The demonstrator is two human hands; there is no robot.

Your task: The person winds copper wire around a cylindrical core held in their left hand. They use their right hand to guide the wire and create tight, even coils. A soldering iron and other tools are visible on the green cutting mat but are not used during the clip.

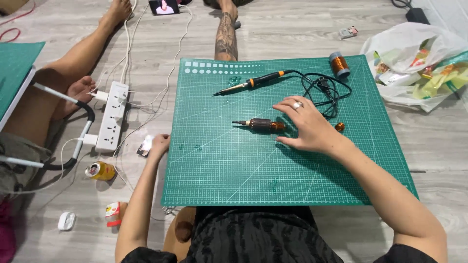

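A green cutting mat (234, 175) lies across my lap. On its middle rests a small motor armature (261, 124) with copper windings and a steel shaft pointing left. My right hand (304, 125), a ring on one finger, hovers spread just right of the armature, fingertips touching or nearly touching its copper end. My left hand (158, 144) rests on the floor at the mat's left edge, beside a small card or packet (145, 146); I cannot tell whether it grips anything. A soldering iron (251, 83) with an orange-and-black handle lies further back on the mat.
A copper wire spool (339, 64) stands at the mat's far right corner, by the iron's coiled black cable (326, 90). A white power strip (112, 116) and a yellow can (101, 171) lie left. A plastic bag (419, 68) sits right. Other people's legs (73, 68) stretch across the floor.
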